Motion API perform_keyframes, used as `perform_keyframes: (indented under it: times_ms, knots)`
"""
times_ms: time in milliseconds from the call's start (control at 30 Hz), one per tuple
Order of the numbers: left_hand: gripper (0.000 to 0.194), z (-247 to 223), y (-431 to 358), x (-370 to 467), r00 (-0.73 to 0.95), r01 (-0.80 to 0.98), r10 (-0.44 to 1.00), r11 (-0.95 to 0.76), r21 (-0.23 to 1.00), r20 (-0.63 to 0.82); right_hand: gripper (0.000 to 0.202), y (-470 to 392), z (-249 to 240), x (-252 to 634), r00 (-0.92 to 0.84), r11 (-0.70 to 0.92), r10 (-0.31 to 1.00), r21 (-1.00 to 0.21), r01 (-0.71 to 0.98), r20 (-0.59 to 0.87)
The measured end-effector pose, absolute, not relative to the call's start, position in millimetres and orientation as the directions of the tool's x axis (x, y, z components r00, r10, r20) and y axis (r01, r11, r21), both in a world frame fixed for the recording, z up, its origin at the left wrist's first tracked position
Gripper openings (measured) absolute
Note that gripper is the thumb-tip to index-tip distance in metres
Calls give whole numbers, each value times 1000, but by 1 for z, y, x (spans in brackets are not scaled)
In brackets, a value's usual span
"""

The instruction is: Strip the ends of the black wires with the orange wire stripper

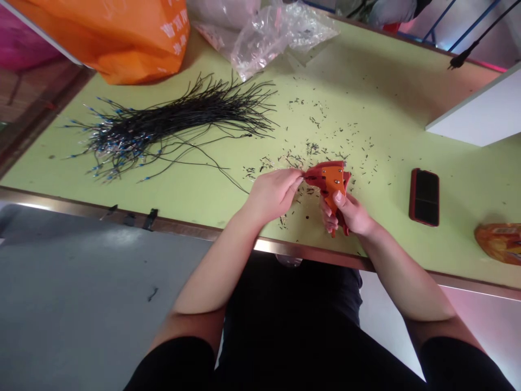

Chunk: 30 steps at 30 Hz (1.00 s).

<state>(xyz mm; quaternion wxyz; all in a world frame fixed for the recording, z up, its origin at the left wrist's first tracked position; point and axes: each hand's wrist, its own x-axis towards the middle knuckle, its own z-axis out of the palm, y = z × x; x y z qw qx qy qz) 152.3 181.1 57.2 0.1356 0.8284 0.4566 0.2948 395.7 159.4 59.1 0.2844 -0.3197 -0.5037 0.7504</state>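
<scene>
My right hand [350,212] is wrapped round the handles of an orange and red wire stripper [332,176], whose jaws point left. At those jaws my left hand [277,193] has its fingers pinched together. A thin black wire [234,178] runs into that hand from the left; its end at the jaws is hidden by the fingers. Further left lies a large bundle of black wires [179,115], with blue and silvery tips at its left end and loose plain ends at its right.
Small black offcuts [312,147] are scattered around the tool on the green table [391,108]. A phone [424,196] and an orange packet [500,243] lie at the right. An orange bag [138,43] and clear plastic bags [268,35] stand behind; a white panel [480,111] juts in.
</scene>
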Motion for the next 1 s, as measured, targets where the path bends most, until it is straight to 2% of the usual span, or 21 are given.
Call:
perform_keyframes:
  times_ms: [200, 400, 633, 800, 1000]
  knots:
    - [58, 55, 182, 153, 346, 670, 846, -526, 524, 407, 62, 157, 61, 392, -616, -305, 774, -939, -162, -145]
    - [58, 52, 183, 153, 329, 654, 810, -566, 502, 485, 60, 160, 57, 392, -668, -278, 741, -937, -210, -70]
    - [50, 51, 183, 152, 276, 622, 843, -523, 583, 462, 68, 162, 58, 395, -655, -292, 754, -918, -268, -49]
    - [49, 48, 183, 154, 262, 625, 864, -492, 607, 430, 71, 160, 61, 398, -619, -316, 778, -921, -229, -113]
    - [52, 44, 185, 155, 255, 659, 874, -469, 588, 413, 70, 162, 57, 397, -579, -234, 807, -962, -139, -113]
